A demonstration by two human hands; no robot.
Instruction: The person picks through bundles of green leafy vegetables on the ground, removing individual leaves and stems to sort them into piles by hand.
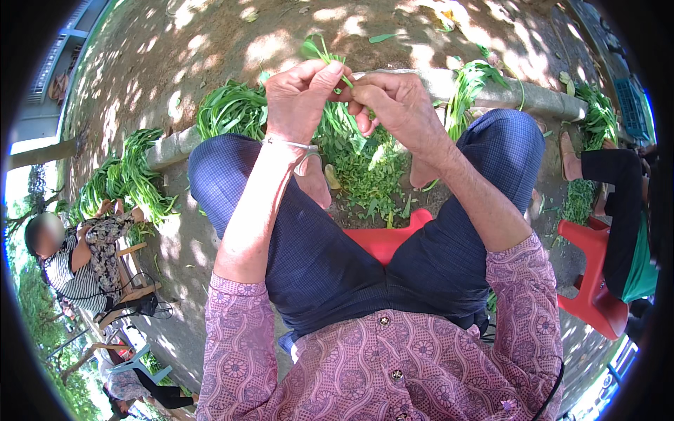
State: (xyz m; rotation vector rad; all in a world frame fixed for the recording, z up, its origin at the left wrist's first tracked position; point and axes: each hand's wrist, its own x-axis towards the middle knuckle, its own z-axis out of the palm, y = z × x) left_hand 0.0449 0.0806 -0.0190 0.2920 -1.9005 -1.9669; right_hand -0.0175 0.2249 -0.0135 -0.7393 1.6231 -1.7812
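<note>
Head cam, looking down: a green leafy stem [347,79] was up between both hands, out beyond the knees & roughly on the midline. Its long axis ran on a slant, leafy tip up & to the L, cut or lower end down toward the R fingertips. Left hand [298,91] had thumb & index nearly closed, pinching the stem approx. mid-length, other fingers folded behind. Right hand [401,105] came in from the R side, thumb & index tips together at the lower end, remaining fingers loosely curled; how firm that pinch was, can't tell. Both hands about equally near, tips almost touching, w/ the stem bridging the small gap. L wrist wore a pale bangle [286,144].

Directly below, btwn the feet, a pile of loose leaves [372,175] covered the ground. One bundle of long-leaf greens [230,112] lay by the L knee, another greens bunch [463,95] by the R knee, draped across a concrete kerb [544,104]. Beyond the kerb: bare dirt ground [210,45], dappled w/ sun. Red plastic stool [382,242] showed btwn the thighs.

Off to the L, a seated co-worker in a striped top [74,277] sat nr more greens; far R, another person in dark trousers [611,165], a red stool [597,281] & a blue crate [632,109].
</note>
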